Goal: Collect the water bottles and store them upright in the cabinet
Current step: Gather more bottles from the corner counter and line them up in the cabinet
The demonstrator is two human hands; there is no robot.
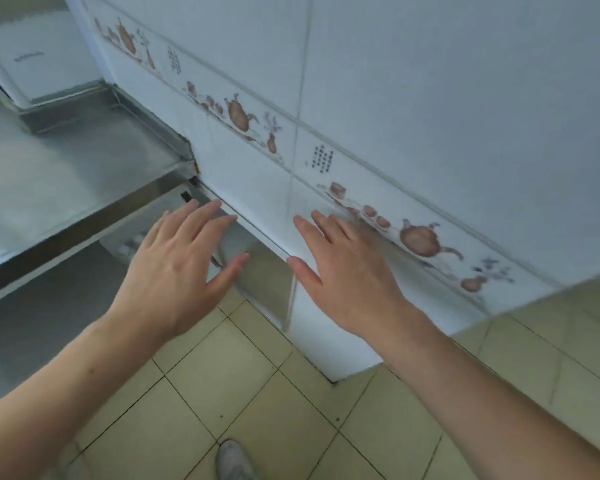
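Both hands are out in front, palms down, holding nothing. Left hand (177,261) has fingers spread and straight, hovering over the edge of the steel counter (84,168) and the dim space beneath it. Right hand (343,271) is also splayed flat, in front of the tiled wall (430,98) w/ its teapot border; can't tell if it touches the tile.

No water bottles clearly in view. There's a pale, blurred shape (125,242) in the shadow under the counter by the left fingers — could be bottle caps, too smeared to say. Cabinet isn't identifiable either; the under-counter space may be it, but that's a guess.

Handling, judged from the task only: plastic water bottles, if full, have some heft and smooth sides that can slip; if empty, they're light, crushable and tip easily. Best grip is prob. around the mid-body w/ thumb opposite fingers — or at the neck under the cap for a tight spot. Set each down on its base so it stays upright.

A shoe (232,460) shows on the tiled floor (291,410) below.
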